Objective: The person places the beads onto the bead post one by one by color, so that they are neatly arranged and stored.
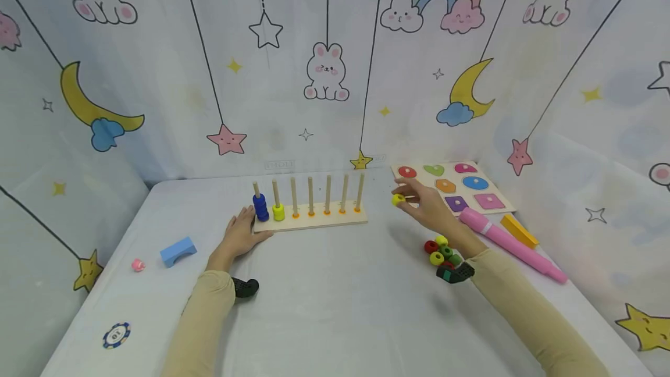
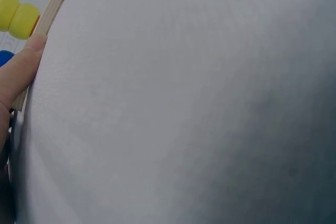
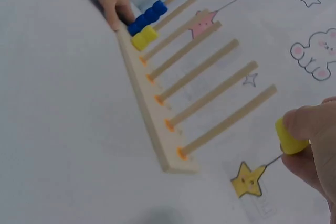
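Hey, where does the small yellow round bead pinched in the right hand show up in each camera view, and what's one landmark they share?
Head: the small yellow round bead is right of centre, in the right hand.
Left wrist: not in it; the yellow beads at upper left are other ones.
Right wrist: at the right edge, below mid-height.
Shared landmark: the pale wooden rack with upright pegs.

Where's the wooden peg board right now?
In the head view, the wooden peg board sits around the middle, toward the back of the table, its left end touching the left hand.
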`<move>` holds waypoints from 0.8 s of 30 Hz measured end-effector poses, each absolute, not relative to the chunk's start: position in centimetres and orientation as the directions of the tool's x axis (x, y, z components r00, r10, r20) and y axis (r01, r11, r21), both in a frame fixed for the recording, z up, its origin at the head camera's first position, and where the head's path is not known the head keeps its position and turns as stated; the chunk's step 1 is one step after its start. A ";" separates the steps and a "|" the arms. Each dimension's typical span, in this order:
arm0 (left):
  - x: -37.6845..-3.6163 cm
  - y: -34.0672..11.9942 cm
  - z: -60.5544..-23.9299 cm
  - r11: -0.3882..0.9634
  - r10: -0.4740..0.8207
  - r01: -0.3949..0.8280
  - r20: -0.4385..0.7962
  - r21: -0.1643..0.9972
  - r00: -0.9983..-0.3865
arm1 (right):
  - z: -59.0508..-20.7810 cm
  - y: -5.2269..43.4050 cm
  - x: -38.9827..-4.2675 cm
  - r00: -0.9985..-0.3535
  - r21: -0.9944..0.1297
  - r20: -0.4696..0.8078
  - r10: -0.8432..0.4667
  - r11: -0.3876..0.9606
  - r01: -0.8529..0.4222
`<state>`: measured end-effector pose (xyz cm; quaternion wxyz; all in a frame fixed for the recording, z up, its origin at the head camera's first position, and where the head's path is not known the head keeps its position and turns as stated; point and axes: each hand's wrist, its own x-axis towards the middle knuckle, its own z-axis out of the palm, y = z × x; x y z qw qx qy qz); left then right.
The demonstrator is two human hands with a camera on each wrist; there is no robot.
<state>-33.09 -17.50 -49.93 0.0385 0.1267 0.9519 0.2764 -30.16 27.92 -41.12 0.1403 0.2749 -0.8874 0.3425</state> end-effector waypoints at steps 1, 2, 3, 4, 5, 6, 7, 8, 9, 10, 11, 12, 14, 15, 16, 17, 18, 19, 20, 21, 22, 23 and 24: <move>-33.1 -17.5 -50.0 0.816 0.260 0.218 -0.003 0.535 -0.966 | -40.6 27.3 -30.6 -0.795 -0.526 0.469 -0.386 0.601 -0.602; -33.1 -17.5 -50.0 0.814 0.261 0.218 -0.003 0.539 -0.965 | -40.2 26.7 -31.0 -0.784 -0.525 0.491 -0.380 0.589 -0.614; -33.1 -17.5 -50.0 0.812 0.262 0.219 -0.003 0.541 -0.965 | -39.8 26.0 -31.5 -0.773 -0.522 0.510 -0.376 0.579 -0.626; -33.1 -17.4 -50.0 0.812 0.262 0.218 -0.004 0.541 -0.965 | -39.5 25.3 -31.9 -0.762 -0.519 0.525 -0.378 0.568 -0.639; -33.2 -17.4 -50.1 0.814 0.261 0.217 -0.006 0.539 -0.965 | -39.3 24.7 -32.3 -0.754 -0.518 0.536 -0.379 0.558 -0.648; -33.1 -17.4 -50.1 0.816 0.261 0.216 -0.010 0.536 -0.965 | -39.2 24.0 -32.7 -0.750 -0.518 0.541 -0.381 0.551 -0.654; -33.1 -17.4 -50.0 0.817 0.262 0.216 -0.011 0.534 -0.965 | -39.0 23.2 -33.2 -0.743 -0.520 0.546 -0.386 0.539 -0.662; -33.1 -17.4 -49.9 0.816 0.264 0.216 -0.013 0.536 -0.965 | -38.8 22.5 -33.6 -0.737 -0.525 0.550 -0.393 0.523 -0.671; -33.1 -17.4 -49.9 0.819 0.264 0.215 -0.016 0.532 -0.964 | -38.7 21.7 -34.0 -0.732 -0.531 0.554 -0.398 0.508 -0.678; -33.1 -17.5 -49.8 0.822 0.261 0.212 -0.019 0.529 -0.965 | -38.7 20.8 -34.4 -0.727 -0.540 0.556 -0.403 0.490 -0.684; -33.1 -17.5 -49.8 0.822 0.262 0.213 -0.019 0.528 -0.965 | -38.6 19.9 -34.8 -0.725 -0.551 0.556 -0.406 0.472 -0.688; -33.1 -17.6 -49.8 0.824 0.260 0.211 -0.019 0.526 -0.965 | -38.5 19.0 -35.2 -0.720 -0.561 0.559 -0.411 0.452 -0.694; -33.0 -17.6 -49.7 0.823 0.258 0.212 -0.016 0.526 -0.966 | -38.3 17.0 -35.7 -0.716 -0.586 0.559 -0.419 0.411 -0.698; -33.0 -17.7 -49.7 0.825 0.258 0.212 -0.014 0.523 -0.966 | -38.2 16.0 -36.0 -0.716 -0.593 0.555 -0.424 0.401 -0.698; -33.0 -17.7 -49.7 0.824 0.256 0.212 -0.010 0.525 -0.967 | -38.1 15.0 -36.2 -0.716 -0.601 0.549 -0.431 0.391 -0.697; -33.0 -17.7 -49.7 0.823 0.254 0.212 -0.008 0.527 -0.967 | -37.9 14.1 -36.3 -0.713 -0.606 0.545 -0.442 0.381 -0.699; -33.0 -17.8 -49.8 0.825 0.253 0.210 -0.010 0.525 -0.967 | -37.9 13.1 -36.5 -0.710 -0.606 0.540 -0.453 0.376 -0.701; -33.0 -17.8 -49.8 0.826 0.253 0.211 -0.009 0.524 -0.967 | -37.8 12.2 -36.6 -0.707 -0.604 0.533 -0.464 0.377 -0.702; -33.1 -17.7 -49.8 0.826 0.254 0.212 -0.010 0.522 -0.967 | -37.7 11.4 -36.7 -0.704 -0.597 0.529 -0.474 0.382 -0.705; -33.1 -17.7 -49.9 0.827 0.254 0.211 -0.012 0.521 -0.967 | -37.7 10.6 -36.9 -0.701 -0.592 0.525 -0.483 0.385 -0.708; -33.1 -17.7 -49.9 0.829 0.253 0.209 -0.014 0.519 -0.967 | -37.7 9.9 -37.0 -0.695 -0.588 0.523 -0.494 0.382 -0.713; -33.0 -17.6 -49.9 0.830 0.251 0.207 -0.016 0.518 -0.968 | -37.7 9.2 -37.1 -0.687 -0.579 0.523 -0.504 0.381 -0.721; -33.0 -17.6 -49.9 0.831 0.249 0.205 -0.016 0.517 -0.968 | -37.7 8.6 -37.2 -0.682 -0.573 0.521 -0.513 0.382 -0.725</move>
